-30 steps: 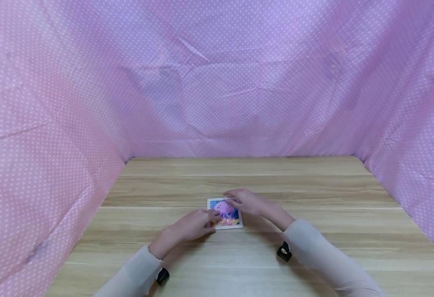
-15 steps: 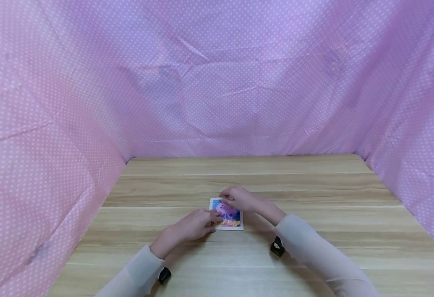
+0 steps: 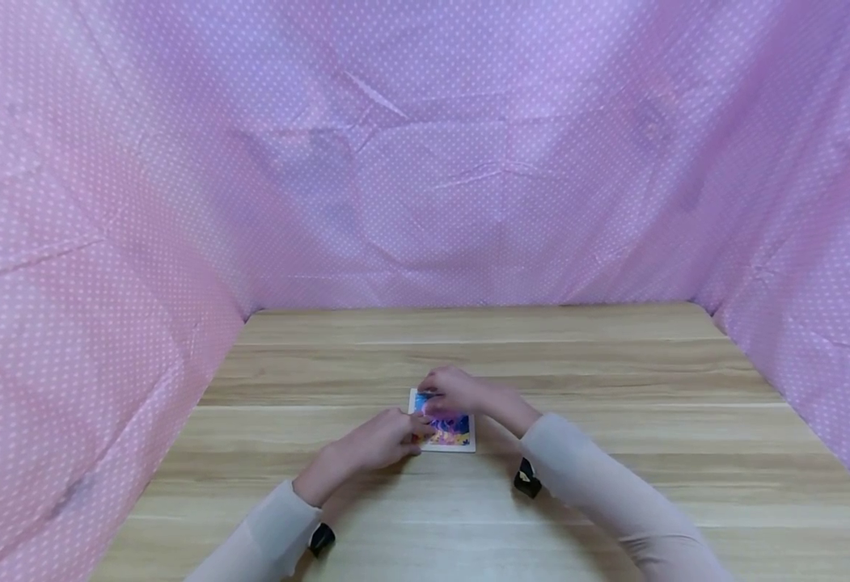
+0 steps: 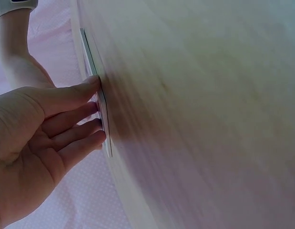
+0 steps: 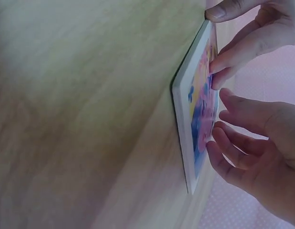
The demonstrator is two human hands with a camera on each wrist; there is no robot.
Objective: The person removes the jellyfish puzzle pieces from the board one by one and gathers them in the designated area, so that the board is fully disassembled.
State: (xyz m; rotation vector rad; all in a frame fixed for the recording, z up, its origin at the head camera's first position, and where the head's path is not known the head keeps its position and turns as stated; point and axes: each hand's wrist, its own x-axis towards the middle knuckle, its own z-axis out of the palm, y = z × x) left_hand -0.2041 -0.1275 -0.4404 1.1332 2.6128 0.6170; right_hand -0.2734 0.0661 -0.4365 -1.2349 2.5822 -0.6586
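Note:
A small flat square picture board [image 3: 450, 443] lies on the table, with a pink cartoon sea creature on blue and a white border. My left hand [image 3: 374, 440] rests at its left side. In the left wrist view, the left thumb [image 4: 85, 88] touches the board's edge while extended fingers [image 4: 83, 145] lie on its face. Over the far part of the picture is my right hand [image 3: 461, 392], hiding much of the creature. The right wrist view shows the right hand's loosely bent fingers [image 5: 223, 160] with their tips at the picture surface, below the left hand.
The board lies on a light wood-grain table [image 3: 577, 356]. Pink cloth with white dots [image 3: 425, 202] hangs behind the table and along both sides. Black bands [image 3: 527, 478] show under both pale sleeves.
My right hand has moved left across the far part of the board, covering more of the creature. The left hand stays at the left side. The board has shifted only slightly.

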